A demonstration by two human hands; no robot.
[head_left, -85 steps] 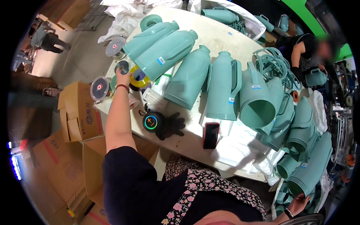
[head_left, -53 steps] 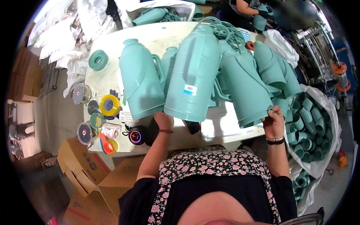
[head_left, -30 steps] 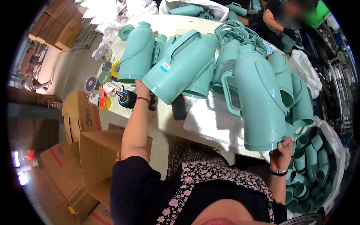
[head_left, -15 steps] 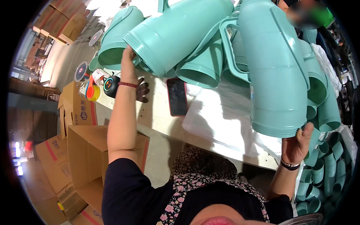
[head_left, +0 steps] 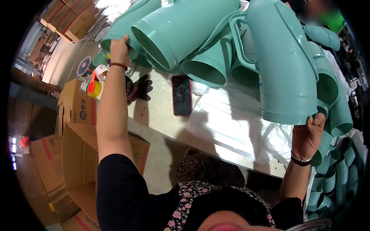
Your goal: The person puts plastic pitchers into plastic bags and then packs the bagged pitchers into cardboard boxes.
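The left hand (head_left: 120, 52) is at the open bottom end of the left jug (head_left: 135, 19), which lies at the upper left of the bench (head_left: 158, 109); its fingertips meet the rim, but whether the fingers are clamped there I cannot tell. The right hand (head_left: 307, 138) has thumb and fingers closed on the ridged bottom rim of the right jug (head_left: 287, 69), which slants over the bench's right part, handle toward the left and base toward the person. Between them lies the middle jug (head_left: 189, 25), tilted, its ridged open end facing down and left. Under it, a lower jug (head_left: 210, 63) shows its wide mouth. All four are pale green. A phone (head_left: 182, 95) with a red edge lies flat below the middle jug, just beside a white sheet (head_left: 219, 123) spread on the bench. A dark glove (head_left: 141, 89) rests beside the left forearm. Past that arm stand an orange and yellow tape roll (head_left: 94, 86) and a clear spool (head_left: 84, 66). An open box (head_left: 80, 169) stands at lower left; green parts (head_left: 341, 181) are heaped at lower right.
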